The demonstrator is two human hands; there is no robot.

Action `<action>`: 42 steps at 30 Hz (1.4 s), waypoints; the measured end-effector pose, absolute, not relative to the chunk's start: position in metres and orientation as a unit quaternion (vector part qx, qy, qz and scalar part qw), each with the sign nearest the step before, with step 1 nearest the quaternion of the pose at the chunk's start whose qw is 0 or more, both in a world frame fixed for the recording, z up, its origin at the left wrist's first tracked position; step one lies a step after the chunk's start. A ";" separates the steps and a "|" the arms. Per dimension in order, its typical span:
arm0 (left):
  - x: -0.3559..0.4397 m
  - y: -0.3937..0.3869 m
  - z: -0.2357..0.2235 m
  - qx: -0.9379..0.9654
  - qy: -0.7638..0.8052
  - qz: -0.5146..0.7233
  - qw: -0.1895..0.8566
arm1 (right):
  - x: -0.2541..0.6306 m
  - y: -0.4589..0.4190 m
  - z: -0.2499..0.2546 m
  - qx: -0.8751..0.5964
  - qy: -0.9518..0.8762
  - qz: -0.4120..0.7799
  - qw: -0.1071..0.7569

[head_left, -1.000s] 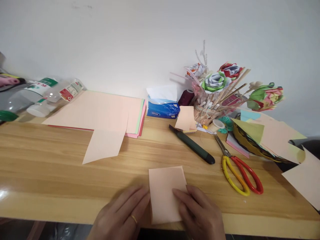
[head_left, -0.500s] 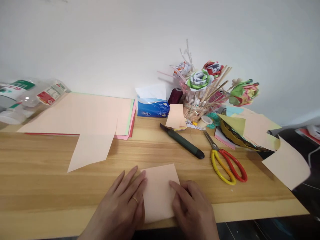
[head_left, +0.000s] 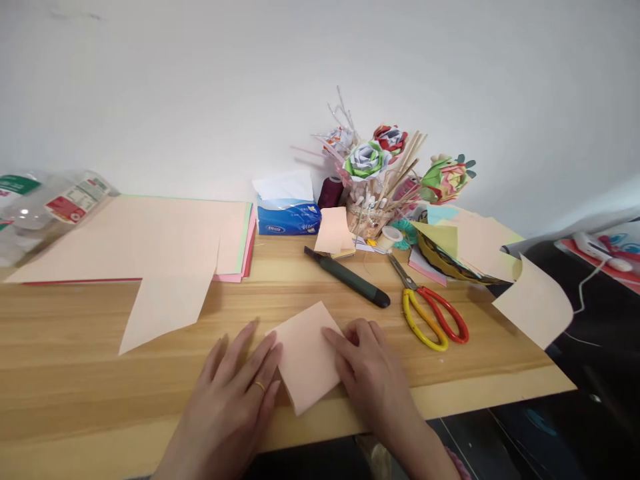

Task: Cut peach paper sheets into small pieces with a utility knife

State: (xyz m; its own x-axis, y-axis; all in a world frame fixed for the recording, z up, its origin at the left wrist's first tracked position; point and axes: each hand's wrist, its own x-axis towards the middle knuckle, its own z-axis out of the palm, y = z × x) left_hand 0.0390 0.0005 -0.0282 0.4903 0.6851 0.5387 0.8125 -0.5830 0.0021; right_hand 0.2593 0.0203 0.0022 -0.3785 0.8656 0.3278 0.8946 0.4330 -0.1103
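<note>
A square of peach paper (head_left: 307, 363), with layers showing along its lower left edge, lies turned at an angle near the table's front edge. My left hand (head_left: 237, 387), wearing a ring, rests flat with fingers spread. Its fingertips touch the left corner of the square. On the right side, my right hand (head_left: 367, 363) grips the paper's edge, index finger on top and the other fingers curled. The thumb's contact is partly hidden. Beyond the right hand lie a dark green utility knife (head_left: 355, 281) and scissors (head_left: 425, 303) with one yellow and one red handle.
Stacked coloured sheets (head_left: 125, 233) lie at left, a cut peach piece (head_left: 167, 307) hanging off them. Plastic bottles (head_left: 75, 200), a tissue pack (head_left: 287, 217) and paper flowers (head_left: 367, 160) stand along the wall. Right, a basket (head_left: 440, 260) holds paper scraps.
The peach square has turned counterclockwise, and its near corner has lifted away from the table's front edge. Both hands have moved with it. The camera view has shifted slightly right.
</note>
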 end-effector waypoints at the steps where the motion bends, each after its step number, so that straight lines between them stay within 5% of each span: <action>1: 0.040 0.001 -0.028 -0.852 -0.438 -0.252 0.134 | 0.259 0.022 0.004 -0.527 -0.831 -0.050 0.170; 7: 0.051 -0.002 -0.025 -0.817 -0.478 -0.293 0.133 | 0.250 0.011 0.004 -0.451 -0.857 -0.123 0.215; 14: 0.038 0.000 -0.026 -0.853 -0.438 -0.222 0.177 | 0.250 0.003 -0.003 -0.409 -0.907 0.015 0.098; 22: 0.051 -0.007 -0.015 -0.810 -0.509 -0.264 0.121 | 0.269 0.004 0.001 -0.411 -0.908 0.060 0.056; 35: 0.082 -0.014 -0.010 -0.925 -0.278 -0.231 0.117 | 0.286 0.001 -0.005 -0.427 -0.902 0.067 0.021; 42: 0.055 -0.029 -0.023 -0.923 -0.278 -0.212 0.160 | 0.293 0.006 -0.004 -0.418 -0.905 0.076 0.029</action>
State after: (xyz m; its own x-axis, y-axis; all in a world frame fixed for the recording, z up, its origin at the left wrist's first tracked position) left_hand 0.0552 -0.0289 -0.0227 0.7548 0.4459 0.4810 0.5817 -0.7939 -0.1768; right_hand 0.2928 0.0065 -0.0042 -0.6491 0.7606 -0.0109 0.7518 0.6393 -0.1613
